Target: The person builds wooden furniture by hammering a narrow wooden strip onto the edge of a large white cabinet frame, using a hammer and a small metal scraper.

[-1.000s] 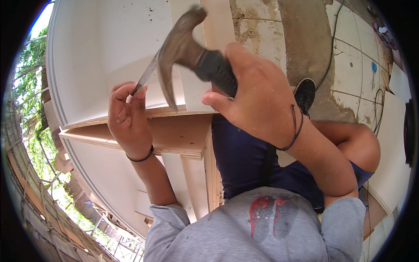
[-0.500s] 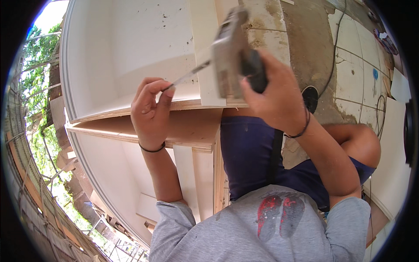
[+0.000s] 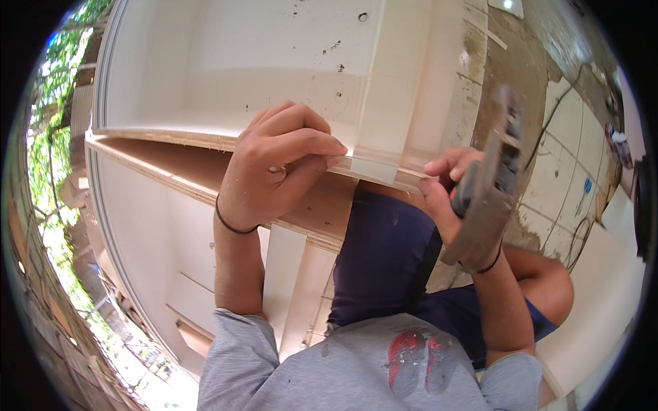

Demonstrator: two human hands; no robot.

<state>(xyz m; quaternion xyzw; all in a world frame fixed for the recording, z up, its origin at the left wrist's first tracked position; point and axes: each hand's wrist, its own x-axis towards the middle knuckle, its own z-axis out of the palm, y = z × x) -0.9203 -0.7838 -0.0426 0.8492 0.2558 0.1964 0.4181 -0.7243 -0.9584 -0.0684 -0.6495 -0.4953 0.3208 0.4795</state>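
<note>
My left hand (image 3: pixel 274 161) is closed in a pinch, thumb against fingertip, just over the raw wooden edge of a white cabinet box (image 3: pixel 226 75). Between its fingertips and my right hand runs a thin, pale, see-through-looking strip (image 3: pixel 373 168), blurred, along that edge. My right hand (image 3: pixel 449 181) is wrapped round a grey metal hand tool (image 3: pixel 497 185) with a black part. The tool is tilted upright, long and smeared by motion, so its exact kind is unclear. My right thumb and fingertips reach toward the strip's end; their contact with it is hard to make out.
A second white box (image 3: pixel 168 226) with a wooden edge lies nearer, beside my leg. A pale narrow board (image 3: pixel 284 260) crosses it. Dark cables (image 3: pixel 548 123) trail over the tiled floor (image 3: pixel 541 198) at the right. A white panel (image 3: pixel 596 274) leans at the far right.
My right hand has moved right and down, and the grey tool has turned from over the box to beside my wrist. My left hand has moved right along the edge.
</note>
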